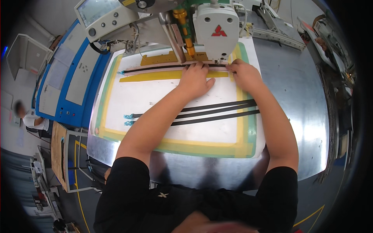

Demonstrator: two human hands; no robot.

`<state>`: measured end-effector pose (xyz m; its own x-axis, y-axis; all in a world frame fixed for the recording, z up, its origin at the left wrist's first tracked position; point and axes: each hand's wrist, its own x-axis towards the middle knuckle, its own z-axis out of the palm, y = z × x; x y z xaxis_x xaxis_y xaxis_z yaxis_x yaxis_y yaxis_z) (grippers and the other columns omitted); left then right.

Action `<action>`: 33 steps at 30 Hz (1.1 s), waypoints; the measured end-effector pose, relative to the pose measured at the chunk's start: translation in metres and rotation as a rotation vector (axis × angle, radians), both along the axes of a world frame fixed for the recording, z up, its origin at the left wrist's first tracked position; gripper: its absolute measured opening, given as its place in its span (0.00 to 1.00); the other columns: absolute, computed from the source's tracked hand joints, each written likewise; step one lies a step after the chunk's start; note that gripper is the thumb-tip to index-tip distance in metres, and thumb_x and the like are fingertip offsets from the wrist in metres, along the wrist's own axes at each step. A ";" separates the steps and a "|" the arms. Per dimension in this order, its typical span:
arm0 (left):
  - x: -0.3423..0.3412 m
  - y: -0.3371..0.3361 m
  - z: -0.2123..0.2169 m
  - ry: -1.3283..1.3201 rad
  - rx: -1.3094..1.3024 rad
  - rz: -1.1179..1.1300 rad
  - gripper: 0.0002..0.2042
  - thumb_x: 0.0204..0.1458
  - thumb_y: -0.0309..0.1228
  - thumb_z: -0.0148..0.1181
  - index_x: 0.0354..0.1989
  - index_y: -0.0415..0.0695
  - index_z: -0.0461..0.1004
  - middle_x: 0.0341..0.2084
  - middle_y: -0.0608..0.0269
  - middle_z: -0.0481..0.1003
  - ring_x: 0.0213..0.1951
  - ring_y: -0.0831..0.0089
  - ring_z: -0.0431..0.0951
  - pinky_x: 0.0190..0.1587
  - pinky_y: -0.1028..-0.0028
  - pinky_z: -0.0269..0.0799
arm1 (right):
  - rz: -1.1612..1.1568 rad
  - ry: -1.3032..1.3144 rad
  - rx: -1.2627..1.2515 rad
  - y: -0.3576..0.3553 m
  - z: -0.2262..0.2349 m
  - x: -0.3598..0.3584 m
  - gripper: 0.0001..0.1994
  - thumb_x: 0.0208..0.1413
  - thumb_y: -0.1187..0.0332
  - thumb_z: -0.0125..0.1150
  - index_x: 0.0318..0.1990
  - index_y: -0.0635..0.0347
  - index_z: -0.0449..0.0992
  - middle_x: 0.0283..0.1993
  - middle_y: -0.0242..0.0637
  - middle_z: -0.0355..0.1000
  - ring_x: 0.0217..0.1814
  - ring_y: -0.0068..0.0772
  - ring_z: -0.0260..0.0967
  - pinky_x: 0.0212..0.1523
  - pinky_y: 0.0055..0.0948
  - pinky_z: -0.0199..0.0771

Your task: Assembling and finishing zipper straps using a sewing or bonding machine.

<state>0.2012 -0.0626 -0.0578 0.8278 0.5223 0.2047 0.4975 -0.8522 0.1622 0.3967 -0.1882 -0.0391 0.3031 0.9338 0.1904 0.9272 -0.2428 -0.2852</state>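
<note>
From the head view, both hands were up at the sewing machine head [216,29]; the left hand [194,79] lay flat, fingers spread and pressed down on the black strap [163,68] that ran along the top of the white template board [155,97], gripping nothing; the right hand [243,74] sat just beside it, fingertips together and bearing down on the strap's end close under the needle, pinning rather than pinching, though whether anything was caught between the fingers could not be told; the strap lay between a pink guide strip and a yellow tape band [155,76], and keeping it straight in that channel looked like the whole trick; pressure seemed best kept even, fingertips well back from the needle; three spare black straps [217,110] waited lower on the board, partly under the forearms; the board rested on the shiny steel worktop [295,97]; a control panel [101,17] stood at upper left; another person sat far off at the left edge.
</note>
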 end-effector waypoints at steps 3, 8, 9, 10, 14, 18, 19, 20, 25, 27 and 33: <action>0.001 -0.003 0.004 0.036 0.000 0.033 0.29 0.59 0.52 0.58 0.66 0.51 0.72 0.59 0.47 0.70 0.63 0.48 0.70 0.66 0.47 0.63 | 0.038 -0.027 0.022 0.005 -0.006 -0.004 0.19 0.61 0.73 0.51 0.54 0.48 0.84 0.55 0.31 0.77 0.54 0.40 0.77 0.54 0.38 0.78; 0.002 0.000 -0.002 0.062 0.055 0.082 0.29 0.59 0.54 0.57 0.69 0.60 0.71 0.59 0.43 0.69 0.65 0.42 0.65 0.68 0.40 0.57 | 0.074 0.020 0.048 0.011 -0.013 -0.003 0.19 0.57 0.73 0.55 0.53 0.48 0.84 0.57 0.33 0.78 0.53 0.44 0.77 0.54 0.39 0.79; 0.003 0.000 -0.003 0.063 0.051 0.082 0.29 0.59 0.54 0.57 0.69 0.60 0.71 0.59 0.43 0.69 0.65 0.42 0.65 0.68 0.40 0.57 | 0.074 0.021 0.044 0.011 -0.016 -0.004 0.19 0.57 0.73 0.55 0.53 0.48 0.84 0.57 0.33 0.78 0.53 0.44 0.77 0.54 0.39 0.79; 0.002 0.001 -0.004 0.076 0.054 0.087 0.30 0.59 0.55 0.57 0.69 0.60 0.71 0.60 0.43 0.69 0.65 0.41 0.65 0.68 0.40 0.57 | 0.075 0.022 0.064 0.012 -0.019 -0.005 0.19 0.57 0.74 0.55 0.53 0.48 0.84 0.56 0.33 0.78 0.53 0.44 0.77 0.53 0.39 0.79; 0.000 0.006 -0.003 0.099 0.014 0.091 0.31 0.59 0.57 0.56 0.70 0.61 0.70 0.61 0.42 0.68 0.66 0.38 0.64 0.69 0.40 0.55 | 0.066 -0.028 0.092 0.019 -0.024 -0.015 0.16 0.59 0.71 0.57 0.52 0.46 0.84 0.53 0.29 0.78 0.50 0.41 0.79 0.50 0.39 0.80; -0.011 0.011 -0.009 0.052 0.035 0.098 0.31 0.59 0.58 0.55 0.70 0.60 0.69 0.62 0.41 0.68 0.66 0.38 0.64 0.69 0.41 0.55 | 0.081 -0.067 0.083 0.023 -0.028 -0.023 0.17 0.59 0.71 0.57 0.53 0.45 0.83 0.53 0.29 0.78 0.49 0.40 0.79 0.49 0.39 0.80; -0.016 0.015 -0.010 0.037 0.047 0.075 0.31 0.60 0.58 0.55 0.70 0.59 0.70 0.63 0.41 0.68 0.67 0.40 0.64 0.70 0.43 0.56 | 0.076 -0.074 0.089 0.024 -0.029 -0.026 0.17 0.58 0.71 0.57 0.53 0.44 0.83 0.52 0.29 0.78 0.48 0.41 0.79 0.48 0.39 0.80; -0.021 0.019 -0.011 0.022 0.059 0.051 0.31 0.60 0.58 0.55 0.69 0.58 0.71 0.64 0.42 0.67 0.67 0.42 0.65 0.70 0.45 0.56 | 0.072 -0.081 0.094 0.025 -0.029 -0.028 0.18 0.58 0.71 0.57 0.54 0.43 0.82 0.52 0.29 0.78 0.48 0.41 0.79 0.48 0.39 0.80; -0.084 0.064 0.004 0.147 0.057 0.091 0.28 0.63 0.52 0.54 0.62 0.42 0.75 0.63 0.44 0.71 0.65 0.50 0.71 0.68 0.52 0.63 | 0.065 -0.086 0.139 0.025 -0.034 -0.027 0.18 0.58 0.72 0.57 0.54 0.43 0.82 0.52 0.31 0.77 0.47 0.42 0.79 0.47 0.40 0.80; -0.122 0.091 0.008 0.108 0.048 0.175 0.27 0.64 0.50 0.54 0.58 0.38 0.77 0.58 0.43 0.75 0.60 0.49 0.75 0.64 0.55 0.69 | 0.059 -0.065 0.153 0.022 -0.031 -0.026 0.18 0.58 0.72 0.57 0.54 0.43 0.82 0.52 0.31 0.77 0.47 0.43 0.79 0.47 0.40 0.80; -0.249 0.210 -0.025 0.070 0.248 0.591 0.25 0.66 0.51 0.49 0.56 0.42 0.77 0.54 0.47 0.78 0.57 0.52 0.77 0.58 0.55 0.74 | 0.080 -0.041 0.121 0.027 -0.022 -0.026 0.15 0.57 0.70 0.58 0.51 0.47 0.82 0.48 0.36 0.76 0.47 0.46 0.78 0.47 0.42 0.80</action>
